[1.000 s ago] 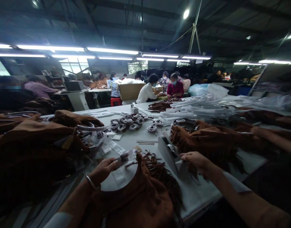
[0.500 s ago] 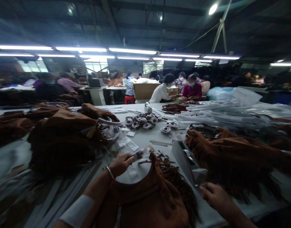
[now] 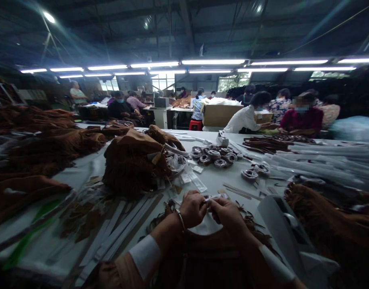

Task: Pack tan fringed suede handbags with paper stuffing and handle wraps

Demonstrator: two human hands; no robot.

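A brown fringed bag (image 3: pixel 208 245) lies in front of me, partly hidden under my forearms. My left hand (image 3: pixel 192 209) and my right hand (image 3: pixel 228 213) meet above its opening. The fingers of both are closed in a pinch on the bag's strap, which is covered in whitish plastic wrapping (image 3: pixel 213 196). Most of the strap is hidden by my fingers. To the right of my right hand stands a grey tape dispenser (image 3: pixel 276 218), apart from it.
Another brown fringed bag (image 3: pixel 133 160) stands ahead on the left, with more brown bags (image 3: pixel 329 216) at right. Coiled wrapped straps (image 3: pixel 214 154) lie beyond my hands. Long pale strips (image 3: pixel 121 228) lie at left. Co-workers (image 3: pixel 247 114) sit across the table.
My right hand has left the tape dispenser and come to the left, beside my left hand at the strap. The view has turned to the left.
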